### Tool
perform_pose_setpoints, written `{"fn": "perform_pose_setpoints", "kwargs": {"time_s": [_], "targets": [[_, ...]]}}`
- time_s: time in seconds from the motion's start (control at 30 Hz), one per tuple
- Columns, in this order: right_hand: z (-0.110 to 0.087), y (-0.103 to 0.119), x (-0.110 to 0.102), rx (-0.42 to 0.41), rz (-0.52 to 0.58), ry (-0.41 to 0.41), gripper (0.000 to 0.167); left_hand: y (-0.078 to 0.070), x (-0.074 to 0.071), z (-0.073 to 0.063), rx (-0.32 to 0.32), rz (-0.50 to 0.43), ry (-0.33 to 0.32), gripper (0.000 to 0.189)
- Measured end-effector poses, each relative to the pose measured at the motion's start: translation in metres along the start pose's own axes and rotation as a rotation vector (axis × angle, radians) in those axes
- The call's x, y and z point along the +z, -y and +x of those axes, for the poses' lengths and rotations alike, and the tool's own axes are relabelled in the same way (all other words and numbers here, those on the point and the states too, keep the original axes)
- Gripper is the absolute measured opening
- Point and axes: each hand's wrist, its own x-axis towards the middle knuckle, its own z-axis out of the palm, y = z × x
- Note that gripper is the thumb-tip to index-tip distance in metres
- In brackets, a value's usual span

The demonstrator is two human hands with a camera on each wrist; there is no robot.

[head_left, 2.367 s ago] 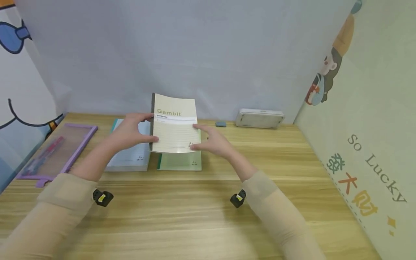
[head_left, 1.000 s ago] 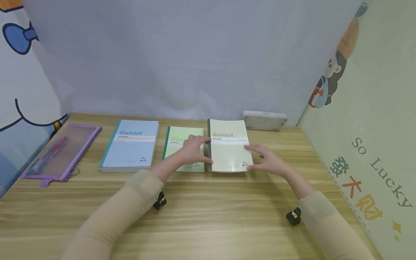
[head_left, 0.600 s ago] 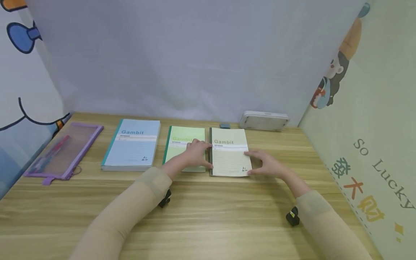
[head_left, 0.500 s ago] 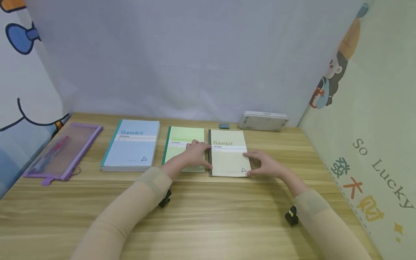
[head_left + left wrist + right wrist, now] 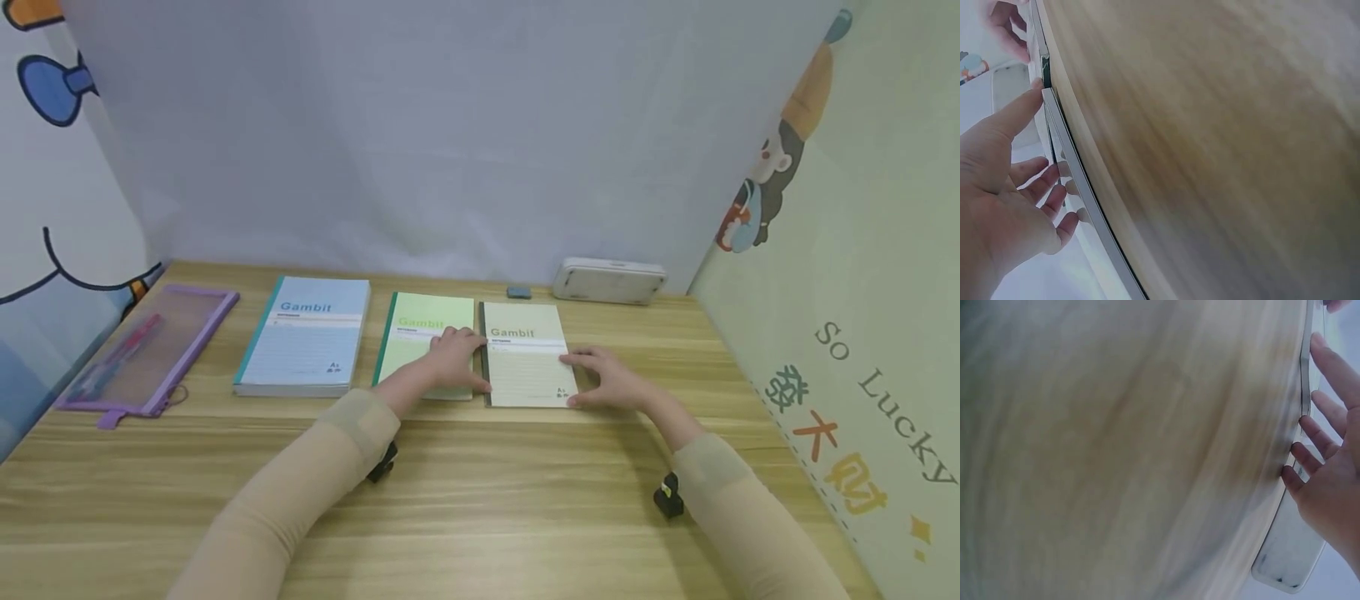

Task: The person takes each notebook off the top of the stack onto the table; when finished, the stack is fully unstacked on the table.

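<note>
Cream paper notebook with dark spine (image 5: 528, 371): lying on the yellowish wooden table (image 5: 517, 508), between 2 hands; cover unreadable in the wrist views.
Left hand (image 5: 452, 360): thumb and fingers spread, touching the spine.
Right hand (image 5: 613, 385): spread, fingertips at the opposite edge.
Pale-green paper notebook (image 5: 401, 352): partly hidden by left hand.
Purple-edged mesh pouch (image 5: 198, 350): contents blurred.

Left hand (image 5: 1007, 209) is held at 8 o'clock, fingers parted, thumb tip at edge of notebook (image 5: 1090, 200). Right hand (image 5: 1007, 30) is cropped, pale case (image 5: 1009, 100) partly covered, both near 10. Wooden tabletop (image 5: 1210, 156) is shown, 12 to 5.
</note>
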Motion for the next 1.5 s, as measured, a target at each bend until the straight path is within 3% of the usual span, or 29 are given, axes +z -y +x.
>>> {"fn": "perform_pose_setpoints", "kwargs": {"time_s": [0.17,0.37,0.83,1.0,1.23,1.5], "targets": [[0.000,0.006,-0.005,-0.008,-0.014,-0.023,0.077,-0.002,-0.004,-0.002,0.026,0.040,-0.010,0.085],[0.002,0.020,-0.016,-0.030,-0.029,-0.048,0.076,-0.002,-0.016,-0.008,0.066,0.017,-0.037,0.083],[0.011,0.076,-0.035,-0.097,-0.057,-0.116,0.076,0.005,-0.066,-0.044,0.136,0.037,-0.130,0.079],[0.022,0.102,-0.037,-0.133,-0.054,-0.140,0.074,0.016,-0.081,-0.060,0.139,0.040,-0.162,0.080],[0.042,0.135,-0.034,-0.195,-0.059,-0.158,0.076,0.036,-0.105,-0.089,0.087,0.040,-0.197,0.083],[0.062,0.167,-0.011,-0.275,-0.029,-0.158,0.074,0.074,-0.118,-0.121,0.042,0.001,-0.246,0.083]]}}
